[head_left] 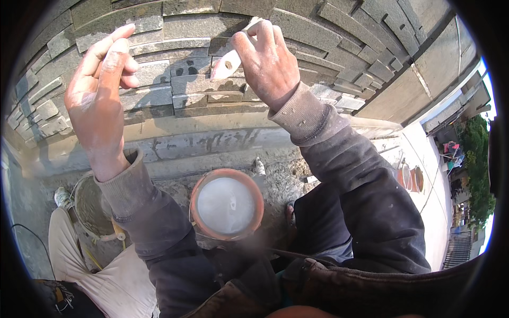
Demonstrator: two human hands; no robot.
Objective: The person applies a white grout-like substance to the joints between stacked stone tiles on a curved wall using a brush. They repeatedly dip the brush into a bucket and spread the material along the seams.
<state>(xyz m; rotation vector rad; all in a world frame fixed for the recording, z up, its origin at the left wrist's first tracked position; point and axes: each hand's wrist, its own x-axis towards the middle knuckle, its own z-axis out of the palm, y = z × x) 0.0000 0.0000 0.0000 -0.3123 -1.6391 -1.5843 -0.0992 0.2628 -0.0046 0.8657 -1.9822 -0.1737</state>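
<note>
My right hand [269,66] is closed around a pale, flat wooden handle [218,71] with a hole near its end. It looks like a paintbrush handle; the part beyond my fist is mostly hidden. The hand is up close to the stacked-stone wall [191,85], which has dark wet patches. To its left, my left hand [101,95] is raised before the same wall, fingers partly bent and apart, holding nothing I can see. Both hands are dusted with pale residue. Below and between my forearms stands an orange bucket [258,222] with milky white liquid in it.
A second bucket [79,199] with a grey-brown mix stands at the left, beside a person's leg in beige trousers [101,275]. A concrete ledge [212,143] runs along the wall's foot. More buckets [418,179] stand on the paving at the far right.
</note>
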